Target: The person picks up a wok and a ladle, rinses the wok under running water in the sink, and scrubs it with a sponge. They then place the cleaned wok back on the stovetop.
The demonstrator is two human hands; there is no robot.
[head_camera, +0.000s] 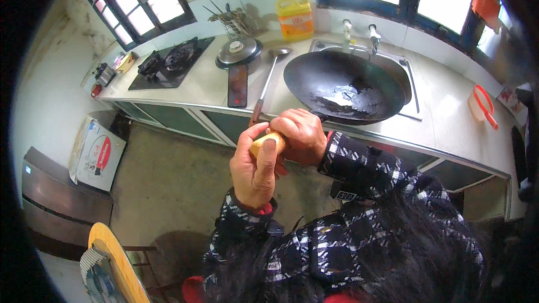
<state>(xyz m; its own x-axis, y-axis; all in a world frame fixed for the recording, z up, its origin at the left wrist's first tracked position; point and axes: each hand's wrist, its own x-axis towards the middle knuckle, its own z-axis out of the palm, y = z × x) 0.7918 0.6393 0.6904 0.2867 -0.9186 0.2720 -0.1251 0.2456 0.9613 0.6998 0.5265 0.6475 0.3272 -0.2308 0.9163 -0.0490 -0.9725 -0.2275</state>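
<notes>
My left hand (257, 170) holds a rounded yellow-tan piece (262, 144), possibly a potato, with the thumb lying along it. Against its far end, my right hand (300, 134) is curled with the knuckles up; whether it grips the piece or something small is hidden by the fingers. Both hands are raised before the counter's front edge. Just beyond them, a long-handled metal ladle or turner (269, 76) lies on the counter, its brown handle end close to my left fingers. A large dark wok (337, 80), wet inside, rests tilted over the metal sink (414, 88).
A phone (238, 86) leans by a lidded pan (238, 51). Further left is a gas hob (168, 61). A yellow jug (294, 19) and utensil rack (233, 25) stand against the wall. Taps (373, 38) overhang the wok. An orange-rimmed scoop or strainer (482, 105) lies right.
</notes>
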